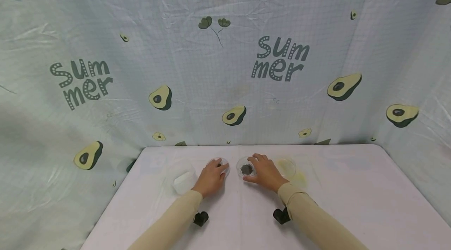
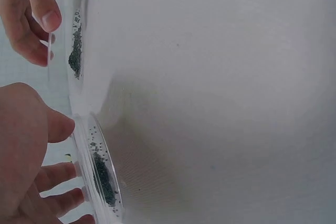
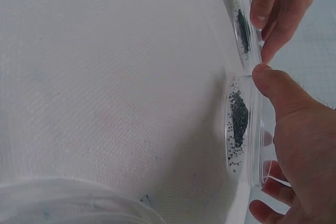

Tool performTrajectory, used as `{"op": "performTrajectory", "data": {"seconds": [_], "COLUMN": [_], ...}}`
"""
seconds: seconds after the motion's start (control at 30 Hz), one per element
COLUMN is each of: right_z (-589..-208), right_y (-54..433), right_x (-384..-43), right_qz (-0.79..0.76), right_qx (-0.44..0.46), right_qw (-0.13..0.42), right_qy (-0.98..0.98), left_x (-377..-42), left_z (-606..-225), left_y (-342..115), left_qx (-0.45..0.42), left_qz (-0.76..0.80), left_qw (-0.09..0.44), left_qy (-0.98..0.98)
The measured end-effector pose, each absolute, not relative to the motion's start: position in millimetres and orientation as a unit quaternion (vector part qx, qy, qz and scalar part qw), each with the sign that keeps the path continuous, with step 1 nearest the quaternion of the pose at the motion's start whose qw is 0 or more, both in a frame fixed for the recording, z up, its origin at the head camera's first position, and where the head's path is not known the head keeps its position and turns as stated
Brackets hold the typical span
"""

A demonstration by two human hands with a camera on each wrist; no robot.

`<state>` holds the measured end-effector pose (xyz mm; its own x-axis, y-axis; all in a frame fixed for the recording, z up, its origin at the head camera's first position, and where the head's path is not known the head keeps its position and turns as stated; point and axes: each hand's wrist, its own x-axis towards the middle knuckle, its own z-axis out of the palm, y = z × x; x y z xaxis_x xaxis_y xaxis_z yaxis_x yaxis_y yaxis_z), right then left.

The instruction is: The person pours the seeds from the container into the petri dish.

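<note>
Two clear petri dishes with dark granules stand side by side. My left hand [image 1: 212, 175] is curled over the left petri dish [image 2: 115, 174], thumb and fingertips at its rim. Dark granules [image 2: 103, 179] lie heaped inside, with loose grains scattered around the pile. My right hand [image 1: 265, 173] grips a thin clear lid [image 2: 50, 56] by its edge, thumb on the near side and fingers on the far side. Just beneath it is the right petri dish [image 3: 228, 150], holding a similar heap of granules [image 3: 239, 119]. In the head view my left hand covers much of its dish.
A white block-like item [image 1: 184, 182] lies left of my left hand. Behind my right wrist is another clear round dish [image 1: 291, 168], near a yellowish patch [image 1: 300, 178] on the white table [image 1: 352, 195]. A printed curtain [image 1: 197, 69] rises along the table's back edge.
</note>
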<state>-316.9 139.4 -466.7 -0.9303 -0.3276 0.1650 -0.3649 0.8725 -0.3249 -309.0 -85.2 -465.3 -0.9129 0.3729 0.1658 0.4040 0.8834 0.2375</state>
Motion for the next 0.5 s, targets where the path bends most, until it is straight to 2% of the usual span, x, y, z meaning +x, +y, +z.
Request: {"op": "performTrajectory", "data": {"seconds": [0.5], "right_z": [-468.3], "right_y": [135.2], "right_x": [-325.1], "right_qz": [0.177], "right_qx": [0.173], "right_qw": [0.042], "right_qy": [-0.968], "left_x": [-310.6], "left_z": [-461.3], "left_y": [-83.5], "left_qx": [-0.210], "left_qz": [-0.112], "left_qw": [0.057], "left_qy": [-0.970]}}
